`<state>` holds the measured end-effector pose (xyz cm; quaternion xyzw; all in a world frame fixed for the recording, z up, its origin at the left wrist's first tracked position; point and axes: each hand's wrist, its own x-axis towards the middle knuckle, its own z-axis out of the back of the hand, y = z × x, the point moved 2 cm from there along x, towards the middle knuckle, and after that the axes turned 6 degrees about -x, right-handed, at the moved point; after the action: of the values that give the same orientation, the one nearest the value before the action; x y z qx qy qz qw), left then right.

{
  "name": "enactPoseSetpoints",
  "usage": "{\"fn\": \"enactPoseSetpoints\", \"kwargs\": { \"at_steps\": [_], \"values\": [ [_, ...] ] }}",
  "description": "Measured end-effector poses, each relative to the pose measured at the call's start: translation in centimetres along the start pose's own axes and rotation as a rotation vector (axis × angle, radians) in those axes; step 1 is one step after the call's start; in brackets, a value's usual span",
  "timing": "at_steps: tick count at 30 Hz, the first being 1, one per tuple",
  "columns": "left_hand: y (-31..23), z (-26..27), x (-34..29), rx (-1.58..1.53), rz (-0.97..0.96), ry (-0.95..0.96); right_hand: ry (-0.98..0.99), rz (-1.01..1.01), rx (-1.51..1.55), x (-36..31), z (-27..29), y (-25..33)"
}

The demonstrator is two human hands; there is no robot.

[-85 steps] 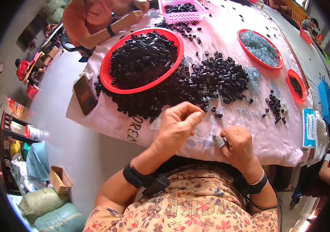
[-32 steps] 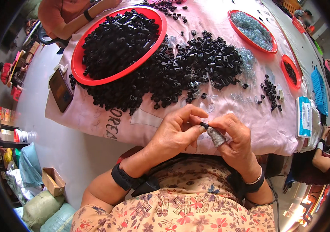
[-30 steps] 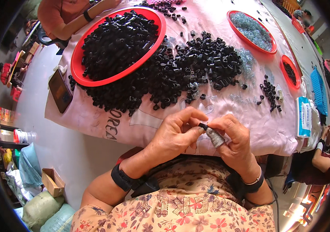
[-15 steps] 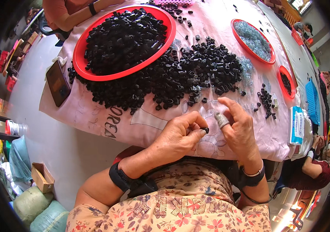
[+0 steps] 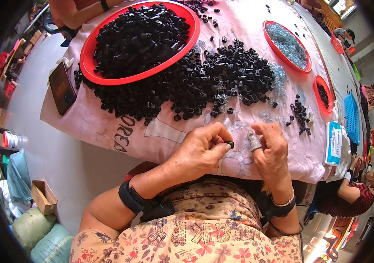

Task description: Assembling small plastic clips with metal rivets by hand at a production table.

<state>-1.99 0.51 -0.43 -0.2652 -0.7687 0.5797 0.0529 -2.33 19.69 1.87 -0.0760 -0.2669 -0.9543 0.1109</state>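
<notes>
My left hand pinches a small black plastic piece between thumb and forefinger, over the near edge of the pink cloth. To its right is my right hand, its fingers curled in and one digit covered by a grey wrap. Thumb and forefinger come close together there; whatever they hold is too small to make out. A few loose metal springs lie just beyond that hand. Past both hands spreads a pile of black plastic pieces, with more springs along its right side.
A red basin heaped with black pieces stands at the far left, beside a phone. Farther right are a red tray of springs, a small red dish, a tissue pack and a blue basket. Other people sit around the table.
The forefinger of my right hand has drawn back from the springs and come nearer the thumb. My left hand keeps its pinch on the black piece. The view has shifted slightly.
</notes>
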Motion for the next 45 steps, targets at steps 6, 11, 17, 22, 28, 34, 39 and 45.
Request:
{"fn": "enactPoseSetpoints", "kwargs": {
  "at_steps": [6,11,17,22,28,34,39,45],
  "values": [
    [0.0,0.1,-0.1,0.002,0.0,-0.015,-0.012,0.227,-0.106,1.4,-0.7,0.5],
    [-0.1,0.1,-0.1,-0.015,0.025,-0.027,0.052,0.264,-0.232,1.1,-0.9,0.7],
    [-0.1,0.5,0.1,-0.108,0.034,-0.019,-0.007,0.16,-0.194,0.7,-0.8,0.2],
    [-0.1,0.5,0.1,-0.154,0.051,-0.009,0.08,0.037,0.177,0.4,-0.5,-0.6],
    [-0.3,0.4,0.1,-0.12,0.066,-0.001,0.125,-0.112,0.858,-0.3,-1.4,1.0],
    [-0.6,0.1,0.0,-0.129,0.069,-0.023,0.118,-0.175,1.001,-0.8,-2.3,1.2],
    [-0.5,0.2,0.0,-0.115,0.045,-0.017,0.07,-0.083,0.878,-0.7,-2.6,1.5],
    [-0.1,0.4,0.1,-0.12,0.036,-0.008,0.087,0.023,0.838,-0.7,-2.6,1.1]
  ]
}}
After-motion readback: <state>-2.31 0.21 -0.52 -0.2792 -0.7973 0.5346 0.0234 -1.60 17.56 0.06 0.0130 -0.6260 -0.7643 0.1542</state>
